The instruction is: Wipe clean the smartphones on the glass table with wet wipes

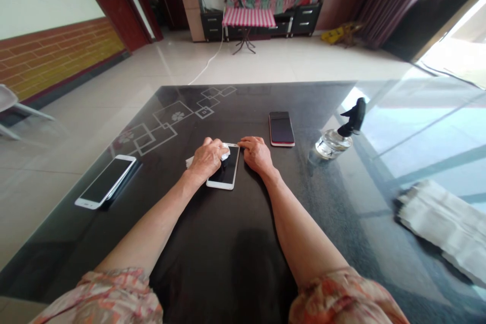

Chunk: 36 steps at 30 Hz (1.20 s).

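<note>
A white phone with a dark screen lies face up on the black glossy table. Bunched in my left hand is a white tissue, pressed on the upper part of the screen; part of it sticks out left of the hand. The fingers of my right hand are curled together, with their tips at the phone's upper right corner. Beyond my right hand lies a dark phone with a red edge.
At the left, a white-framed phone rests on another device. A clear spray bottle with a black nozzle stands on the right. Folded whitish cloth lies at the far right. A striped small table stands across the room.
</note>
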Available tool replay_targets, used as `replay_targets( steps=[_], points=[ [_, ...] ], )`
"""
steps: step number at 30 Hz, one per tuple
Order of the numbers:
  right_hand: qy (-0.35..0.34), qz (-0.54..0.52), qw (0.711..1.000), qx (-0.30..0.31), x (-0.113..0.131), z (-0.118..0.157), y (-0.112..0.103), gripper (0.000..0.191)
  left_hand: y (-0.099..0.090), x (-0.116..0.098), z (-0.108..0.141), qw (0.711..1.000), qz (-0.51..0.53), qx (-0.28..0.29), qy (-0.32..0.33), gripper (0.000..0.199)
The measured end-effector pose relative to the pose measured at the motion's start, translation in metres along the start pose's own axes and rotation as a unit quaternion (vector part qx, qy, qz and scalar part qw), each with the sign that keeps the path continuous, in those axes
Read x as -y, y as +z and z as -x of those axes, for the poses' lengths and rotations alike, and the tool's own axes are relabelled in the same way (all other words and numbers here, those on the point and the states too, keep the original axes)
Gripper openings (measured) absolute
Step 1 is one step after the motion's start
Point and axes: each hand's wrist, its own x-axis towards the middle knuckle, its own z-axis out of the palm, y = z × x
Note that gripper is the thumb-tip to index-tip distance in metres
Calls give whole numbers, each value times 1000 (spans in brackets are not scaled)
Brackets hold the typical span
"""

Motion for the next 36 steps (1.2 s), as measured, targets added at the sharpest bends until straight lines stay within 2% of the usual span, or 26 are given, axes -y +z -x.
replay_targets(
  steps=[5, 8, 13, 16, 19, 22, 24, 29, 36],
  points=[
    [2, 11, 1000, 5, -1, 0, 0, 40, 0, -22, -8, 1000, -5, -2, 26, 32],
    [4, 8, 1000, 11, -2, -1, 1, 39, 1, -21, -7, 1000, 1, -10, 28, 32],
    [6, 7, 1000, 14, -2, -1, 2, 41, 0, -22, -7, 1000, -11, -11, -7, 31],
    [5, 7, 1000, 13, -2, -1, 1, 41, 0, -26, -9, 1000, -4, -5, 7, 32],
    [2, 4, 1000, 11, -1, 0, 1, 40, 1, -20, -7, 1000, 1, -7, 15, 32],
    [-1, -2, 1000, 2, -2, 0, 1, 40, 0, -13, -5, 1000, -3, -13, -19, 33],
    [-1, -1, 1000, 0, -2, 0, 1, 40, -1, -17, -6, 999, -4, -8, -30, 32],
    [1, 10, 1000, 2, -2, 0, 1, 40, -1, -33, -11, 1000, 7, -1, 7, 31],
    [1, 4, 1000, 0, -1, 0, 0, 40, 2, -8, -5, 999, 7, -32, -28, 35]
  ],
)
